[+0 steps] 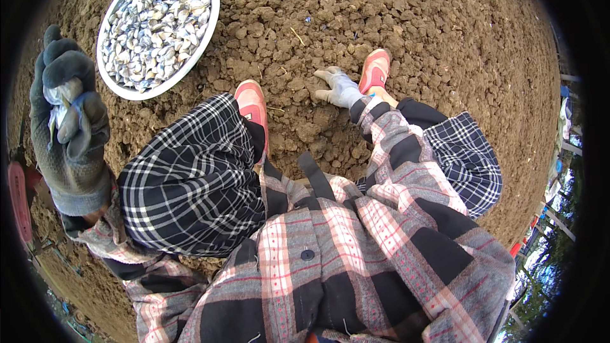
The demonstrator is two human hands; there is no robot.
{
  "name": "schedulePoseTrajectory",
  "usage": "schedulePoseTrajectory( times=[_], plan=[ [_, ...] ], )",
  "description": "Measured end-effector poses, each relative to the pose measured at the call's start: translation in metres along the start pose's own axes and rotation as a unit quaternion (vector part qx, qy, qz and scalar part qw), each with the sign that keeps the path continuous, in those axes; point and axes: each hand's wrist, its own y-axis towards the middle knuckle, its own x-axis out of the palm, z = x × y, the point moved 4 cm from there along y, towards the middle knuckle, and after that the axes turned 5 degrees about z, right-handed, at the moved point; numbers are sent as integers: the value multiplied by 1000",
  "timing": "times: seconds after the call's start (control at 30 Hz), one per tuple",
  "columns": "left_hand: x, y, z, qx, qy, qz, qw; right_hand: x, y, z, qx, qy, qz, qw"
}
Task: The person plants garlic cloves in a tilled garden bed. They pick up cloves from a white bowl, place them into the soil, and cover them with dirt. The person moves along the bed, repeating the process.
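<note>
My left hand (71, 124), in a dark coated work glove, is raised at the left with its fingers curled around several pale, bluish garlic cloves (64, 97). My right hand (339, 88), in a grey glove, reaches down to the clumpy brown soil (305, 119) between my feet. Its thumb and fingers are spread, and I see nothing between them. Up at the left, a round white basin (215, 14) full of garlic cloves (155, 28) rests on the soil, beyond my left hand.
My pink shoes (251, 100) stand on the soil on both sides of my right hand. Checked cloth covers (190, 176) wrap my legs. A red object (19, 200) lies at the far left rim. Wooden posts and coloured items line the right edge.
</note>
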Motion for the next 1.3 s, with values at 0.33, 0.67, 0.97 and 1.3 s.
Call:
schedulePoseTrajectory(
  times=[0.33,0.67,0.97,1.3],
  plan=[
    [-2,0,2,-34,-10,38,999,-18,14,-23,-14,-86,-157,984],
    [18,20,-18,52,50,191,979,33,-25,-28,105,-136,51,984],
    [5,27,-26,-16,-62,69,996,-32,37,-12,60,66,244,966],
    [-55,159,-134,-224,-95,246,938,5,14,-83,49,-55,154,985]
  ],
)
